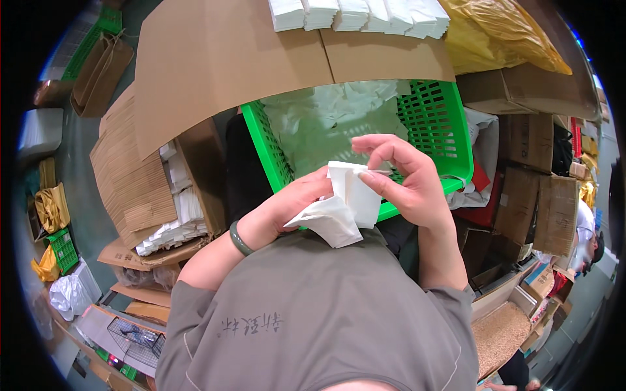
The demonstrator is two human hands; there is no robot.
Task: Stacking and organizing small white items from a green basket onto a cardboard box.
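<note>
Now our left grip clasps the white paper pouch, seemingly steadying it; our right grip pinches its edge, green basket beyond.

Brown cardboard boxes, glossy yellow plastic bag

Flat brown cardboard sheet, row of white paper stacks lying on it

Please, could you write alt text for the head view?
A person's left hand holds folded white paper, the right hand close against it, over the near rim of a green basket. White pieces lie inside; white stacks rest on cardboard beyond.
</note>
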